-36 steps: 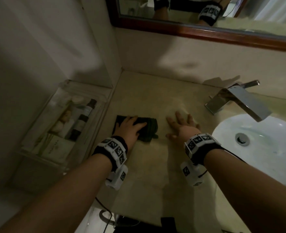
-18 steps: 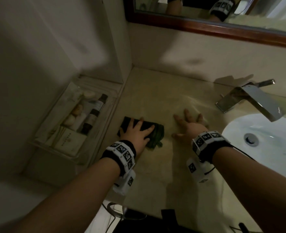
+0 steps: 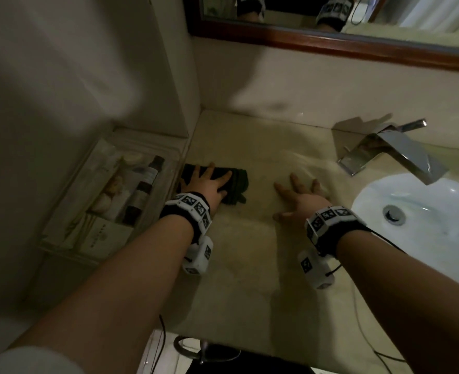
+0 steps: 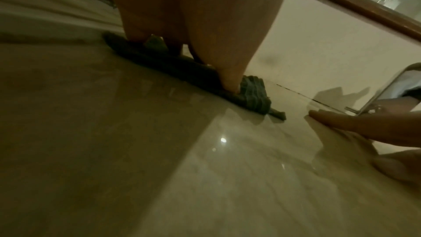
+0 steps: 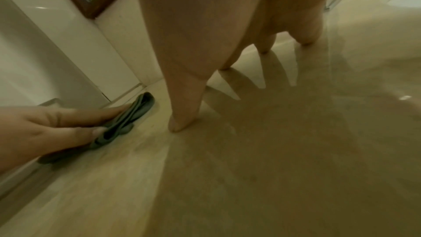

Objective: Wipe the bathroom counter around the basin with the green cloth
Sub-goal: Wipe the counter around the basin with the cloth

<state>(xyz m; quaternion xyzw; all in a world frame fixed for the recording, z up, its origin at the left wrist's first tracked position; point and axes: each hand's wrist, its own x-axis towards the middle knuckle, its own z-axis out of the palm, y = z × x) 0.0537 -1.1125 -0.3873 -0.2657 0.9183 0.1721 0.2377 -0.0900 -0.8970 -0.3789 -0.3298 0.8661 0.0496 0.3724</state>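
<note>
Both hands flat | left hand (image 3: 206,184) presses green cloth (image 3: 236,182), lengthwise left-right | right hand (image 3: 301,201) on counter (image 3: 250,265)

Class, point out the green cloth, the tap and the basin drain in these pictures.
green cloth (image 3: 239,182), head view, bunched right end beyond the fingers
tap (image 3: 401,155), head view, flat chrome spout
basin drain (image 3: 394,214), head view, metal plug centre
</note>
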